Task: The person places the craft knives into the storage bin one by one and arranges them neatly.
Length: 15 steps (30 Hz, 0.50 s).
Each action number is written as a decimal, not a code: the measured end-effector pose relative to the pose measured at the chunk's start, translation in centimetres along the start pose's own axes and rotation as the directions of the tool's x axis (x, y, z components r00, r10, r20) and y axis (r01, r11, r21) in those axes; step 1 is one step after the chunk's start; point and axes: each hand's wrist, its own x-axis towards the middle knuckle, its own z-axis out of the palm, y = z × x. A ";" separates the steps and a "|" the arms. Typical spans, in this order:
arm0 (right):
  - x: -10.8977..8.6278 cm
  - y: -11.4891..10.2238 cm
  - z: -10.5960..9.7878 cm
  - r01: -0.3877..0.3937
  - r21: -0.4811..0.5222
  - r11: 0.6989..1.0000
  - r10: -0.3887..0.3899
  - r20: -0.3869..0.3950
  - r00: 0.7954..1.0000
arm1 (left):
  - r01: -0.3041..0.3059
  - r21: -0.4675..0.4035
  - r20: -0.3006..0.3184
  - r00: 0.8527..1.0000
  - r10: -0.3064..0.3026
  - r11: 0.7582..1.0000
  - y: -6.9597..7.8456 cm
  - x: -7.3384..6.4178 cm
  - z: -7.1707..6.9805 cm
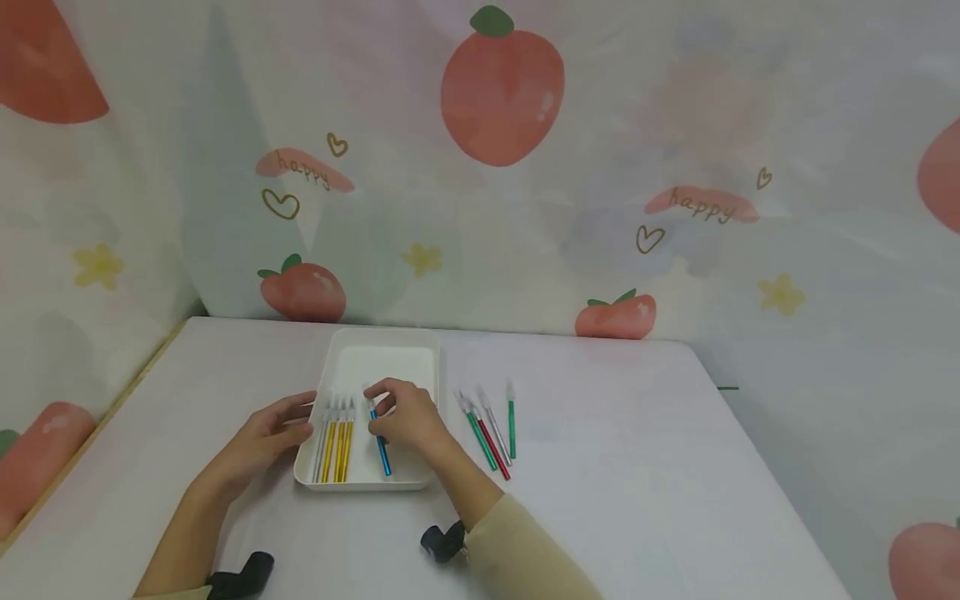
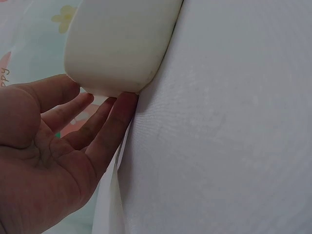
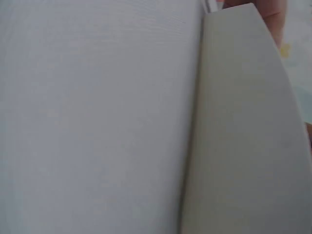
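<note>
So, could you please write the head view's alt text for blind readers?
A person's right hand holds a blue pen-like tool at a white tray, while the left hand touches the tray's left side. Similar yellow and silver tools lie in the tray; green, red and silver ones lie right of it on a white table.

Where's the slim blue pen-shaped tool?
Head view: the blue tool is in the right grip, over the white rectangular tray, right of slim gold tools.

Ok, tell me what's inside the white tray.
Silver and gold pen-like tools lie side by side in the white tray, and the right hand holds a blue one over it. Whatever lies beneath that hand is hidden.
</note>
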 end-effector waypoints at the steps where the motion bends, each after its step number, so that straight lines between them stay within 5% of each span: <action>1: 0.1 0.1 0.3 -0.016 -0.024 1.000 0.016 0.002 1.000 | 0.001 0.000 0.002 1.000 -0.001 1.000 0.0 0.0 0.0; 7: 0.6 0.5 1.3 -0.068 -0.079 0.995 0.073 0.062 0.995 | 0.005 -0.020 0.006 1.000 -0.005 1.000 -0.1 0.2 0.1; 15: 0.9 0.5 1.2 -0.122 0.156 0.980 0.091 0.195 0.977 | -0.007 -0.010 -0.001 1.000 0.007 1.000 0.0 0.1 -0.2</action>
